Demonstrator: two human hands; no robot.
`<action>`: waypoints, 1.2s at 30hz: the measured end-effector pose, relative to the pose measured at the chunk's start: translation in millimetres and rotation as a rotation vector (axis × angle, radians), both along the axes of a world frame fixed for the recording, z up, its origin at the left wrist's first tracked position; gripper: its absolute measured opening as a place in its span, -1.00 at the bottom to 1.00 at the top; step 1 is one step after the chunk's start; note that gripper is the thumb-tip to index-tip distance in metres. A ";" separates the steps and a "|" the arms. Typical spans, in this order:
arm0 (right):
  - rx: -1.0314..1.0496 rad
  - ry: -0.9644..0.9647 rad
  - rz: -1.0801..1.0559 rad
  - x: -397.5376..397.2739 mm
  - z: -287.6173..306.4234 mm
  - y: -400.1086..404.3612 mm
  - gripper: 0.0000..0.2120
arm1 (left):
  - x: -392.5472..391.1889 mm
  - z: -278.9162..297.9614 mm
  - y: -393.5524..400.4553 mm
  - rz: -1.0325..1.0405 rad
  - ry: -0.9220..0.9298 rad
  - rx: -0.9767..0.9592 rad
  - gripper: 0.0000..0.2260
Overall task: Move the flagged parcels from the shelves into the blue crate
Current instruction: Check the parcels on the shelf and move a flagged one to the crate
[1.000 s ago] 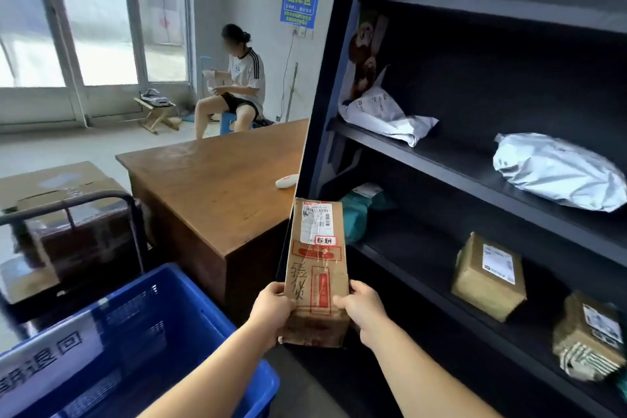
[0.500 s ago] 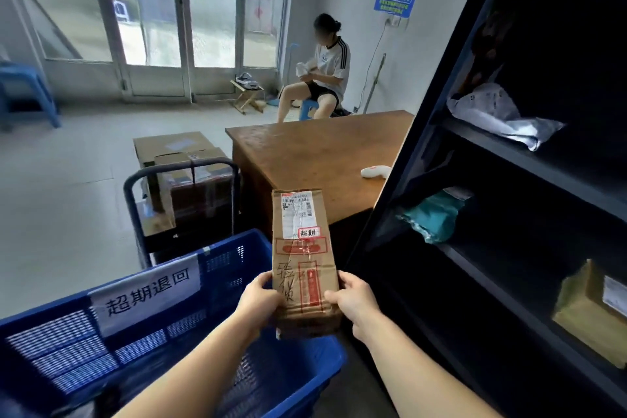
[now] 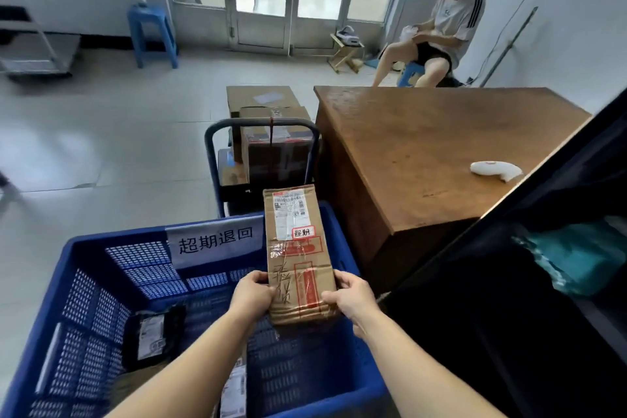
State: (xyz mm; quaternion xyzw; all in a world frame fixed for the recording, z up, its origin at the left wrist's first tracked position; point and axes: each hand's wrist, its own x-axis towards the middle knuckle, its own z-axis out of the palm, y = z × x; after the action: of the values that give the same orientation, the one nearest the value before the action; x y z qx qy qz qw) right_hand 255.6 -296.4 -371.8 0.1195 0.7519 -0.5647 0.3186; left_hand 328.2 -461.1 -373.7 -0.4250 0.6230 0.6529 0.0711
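Note:
I hold a long brown cardboard parcel upright over the right side of the blue crate. It bears a white shipping label, a small red-bordered flag sticker and red stamps. My left hand grips its lower left edge and my right hand its lower right edge. The crate has a white paper sign on its far wall. Inside it lie a black bagged parcel and another parcel partly hidden under my left arm.
A dark shelf unit stands at right with a teal bag on it. A wooden desk carries a white handheld device. A trolley with cardboard boxes sits beyond the crate. A seated person and a blue stool are farther back.
My view has swung left from the shelves to the crate. Both hands carried the parcel along, and it now hangs over the crate's right side instead of beside the shelf.

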 end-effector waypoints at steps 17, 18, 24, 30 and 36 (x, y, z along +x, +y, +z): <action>0.214 -0.185 0.086 -30.4 -195.0 -32.5 -0.83 | -6.1 -185.3 -17.8 0.108 -0.283 -0.074 -0.85; 0.223 -0.195 0.093 -30.1 -211.0 -33.4 -0.81 | -6.2 -200.6 -18.4 0.102 -0.300 -0.073 -0.87; 0.355 -0.219 0.167 -26.6 -303.6 -33.8 -0.78 | -5.5 -304.4 -16.5 0.022 -0.395 -0.059 -0.88; 0.439 -0.253 0.230 -22.8 -398.5 -33.6 -0.75 | -3.0 -405.1 -14.5 -0.066 -0.510 -0.025 -0.87; 0.504 -0.281 0.286 -18.6 -472.0 -33.5 -0.81 | 5.9 -483.8 -20.1 -0.206 -0.581 0.071 -0.74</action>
State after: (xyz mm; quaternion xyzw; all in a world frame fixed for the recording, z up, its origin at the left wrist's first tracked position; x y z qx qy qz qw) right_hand 237.0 -329.9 -843.7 0.1646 0.8260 -0.2881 0.4557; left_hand 334.1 -481.3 -857.5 -0.5256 0.5934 0.5146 0.3269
